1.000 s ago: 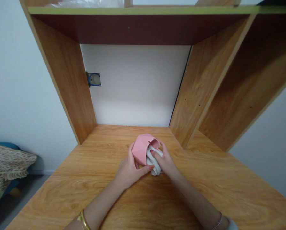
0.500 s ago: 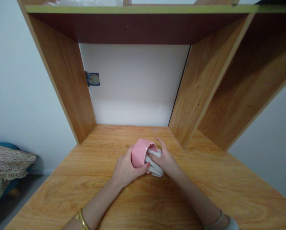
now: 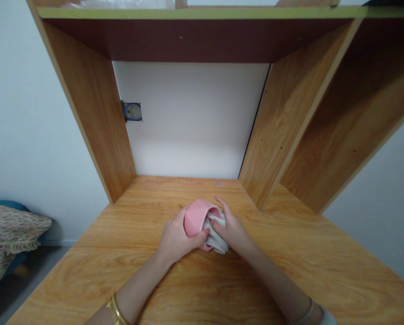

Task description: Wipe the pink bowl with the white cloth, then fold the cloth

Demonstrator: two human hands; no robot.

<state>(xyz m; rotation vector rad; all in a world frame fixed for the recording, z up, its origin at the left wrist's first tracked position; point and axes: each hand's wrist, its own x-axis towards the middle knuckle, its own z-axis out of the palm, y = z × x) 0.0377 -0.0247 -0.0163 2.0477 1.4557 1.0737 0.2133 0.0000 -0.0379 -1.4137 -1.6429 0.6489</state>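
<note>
A pink faceted pot (image 3: 195, 217), glossy and hollow, is tilted with its opening toward the right. My left hand (image 3: 177, 237) is closed round its left and lower side, the thumb at the rim. In my right hand (image 3: 232, 229) is a whitish cloth (image 3: 218, 241), bunched up and partly tucked into the pot's opening. My right thumb presses the cloth at the opening, while the index finger sticks out beyond the rim. The right hand's other fingers are hidden behind the cloth. Both hands are over the wooden desktop (image 3: 147, 205).
Wooden side panels (image 3: 90, 104) and a divider (image 3: 290, 113) stand at the back of the desk, under a shelf with a yellow-green edge (image 3: 195, 13). A socket opening (image 3: 133, 111) shows in the white back panel. A fringed woven blanket (image 3: 14, 228) lies at the far left.
The pot and both hands have shifted slightly left and down. The cloth has moved a little with my right hand, and it stays at the pot's opening.
</note>
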